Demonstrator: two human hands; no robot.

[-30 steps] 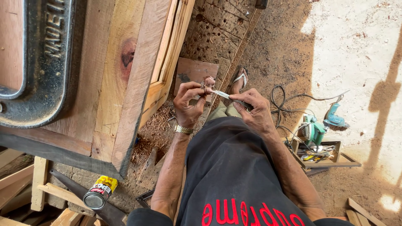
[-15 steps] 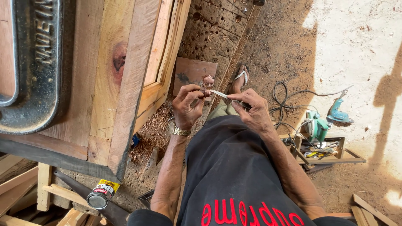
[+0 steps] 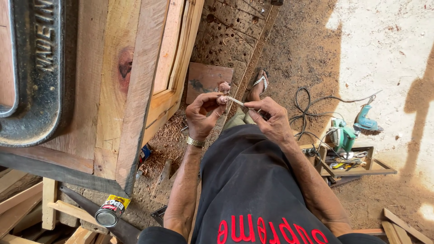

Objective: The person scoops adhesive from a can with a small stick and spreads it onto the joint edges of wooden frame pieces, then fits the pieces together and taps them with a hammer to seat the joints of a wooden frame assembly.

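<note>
**Around the wooden frame**

Landmark: wooden frame (image 3: pixel 135 90), big, pale planks, one red knot. Black iron clamp (image 3: pixel 40 77) sits on its left part. Below frame's lower corner: small can w/ yellow label (image 3: pixel 110 211), lying on scrap slats (image 3: pixel 54 205). Sawdust (image 3: pixel 169 138) piled just right of frame. Reddish tile (image 3: pixel 205 80) further right. Well right of frame: teal drill (image 3: pixel 365 121), green power tool (image 3: pixel 343 135), black cables (image 3: pixel 312 108), shallow wooden tray (image 3: pixel 361 165) w/ bits.
</note>
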